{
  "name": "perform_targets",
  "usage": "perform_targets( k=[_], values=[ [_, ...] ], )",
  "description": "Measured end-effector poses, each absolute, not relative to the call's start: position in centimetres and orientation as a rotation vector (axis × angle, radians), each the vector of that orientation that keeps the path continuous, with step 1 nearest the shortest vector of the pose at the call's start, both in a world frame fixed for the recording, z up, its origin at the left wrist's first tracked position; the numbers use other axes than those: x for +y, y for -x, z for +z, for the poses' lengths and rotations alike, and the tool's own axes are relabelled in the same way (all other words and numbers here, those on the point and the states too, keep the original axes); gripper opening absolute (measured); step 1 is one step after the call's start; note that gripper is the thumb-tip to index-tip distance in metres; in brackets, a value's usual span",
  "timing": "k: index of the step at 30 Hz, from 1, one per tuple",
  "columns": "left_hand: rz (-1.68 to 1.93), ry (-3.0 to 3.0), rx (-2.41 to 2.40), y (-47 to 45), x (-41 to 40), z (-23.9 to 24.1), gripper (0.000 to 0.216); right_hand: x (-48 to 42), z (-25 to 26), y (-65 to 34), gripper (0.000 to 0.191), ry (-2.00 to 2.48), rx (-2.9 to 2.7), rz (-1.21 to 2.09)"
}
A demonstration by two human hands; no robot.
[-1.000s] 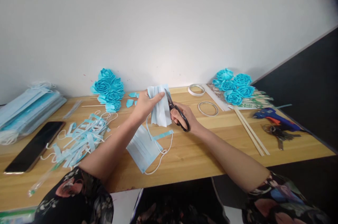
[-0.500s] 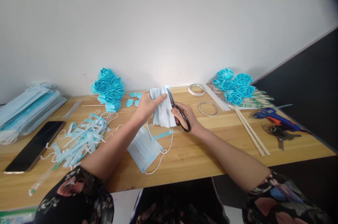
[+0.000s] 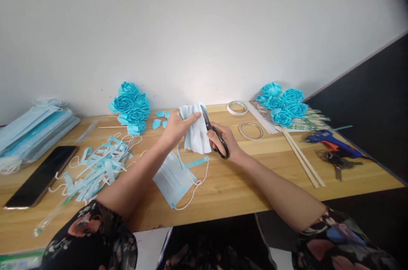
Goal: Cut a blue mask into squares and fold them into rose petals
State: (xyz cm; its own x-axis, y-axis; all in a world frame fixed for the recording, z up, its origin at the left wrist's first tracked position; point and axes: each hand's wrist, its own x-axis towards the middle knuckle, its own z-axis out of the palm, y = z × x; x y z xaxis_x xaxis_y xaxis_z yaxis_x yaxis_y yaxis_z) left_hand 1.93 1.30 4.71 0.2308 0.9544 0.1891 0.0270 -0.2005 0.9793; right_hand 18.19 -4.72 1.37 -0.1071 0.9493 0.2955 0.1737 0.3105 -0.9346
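My left hand (image 3: 179, 126) pinches a pleated, pale blue face mask (image 3: 196, 136) above the table, thumb lying across its front. Black-handled scissors (image 3: 219, 140) are in my right hand (image 3: 228, 140), their blades running up along the mask's right edge. How far apart the blades are, I cannot tell. Beneath the held piece, another face mask (image 3: 174, 183) lies flat with its white ear loop spread to the right. A cut blue strip (image 3: 196, 162) rests by that loop.
Left of my arm lie a heap of cut strips and loops (image 3: 102, 166), a phone (image 3: 41, 176) and stacked masks (image 3: 35, 134). Blue fabric roses (image 3: 130, 106) stand behind. To the right are tape rolls (image 3: 251, 130), wooden sticks (image 3: 302, 157), more roses (image 3: 282, 102), a glue gun (image 3: 334, 140) and keys (image 3: 339, 160).
The held mask and the scissors have shifted very slightly to the left. Both hands keep the same grip, and the things on the table stay where they were.
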Motion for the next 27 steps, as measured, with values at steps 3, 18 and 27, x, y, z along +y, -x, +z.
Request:
perform_targets(
  k=[3, 18, 27],
  values=[
    [1.133, -1.506, 0.934, -1.94, 1.27, 4.60, 0.037, -4.69, 1.47, -18.29, 0.058, 1.044, -1.573, 0.919],
    [1.072, -1.515, 0.918, -1.97, 1.39, 4.16, 0.036, -4.74, 1.48, -18.06, 0.054, 1.097, -1.491, 0.938],
    [1.077, -1.540, 0.916, -2.01, 1.39, 4.11, 0.035, -4.92, 1.80, -18.07, 0.053, 1.123, -1.481, 0.905]
  ],
)
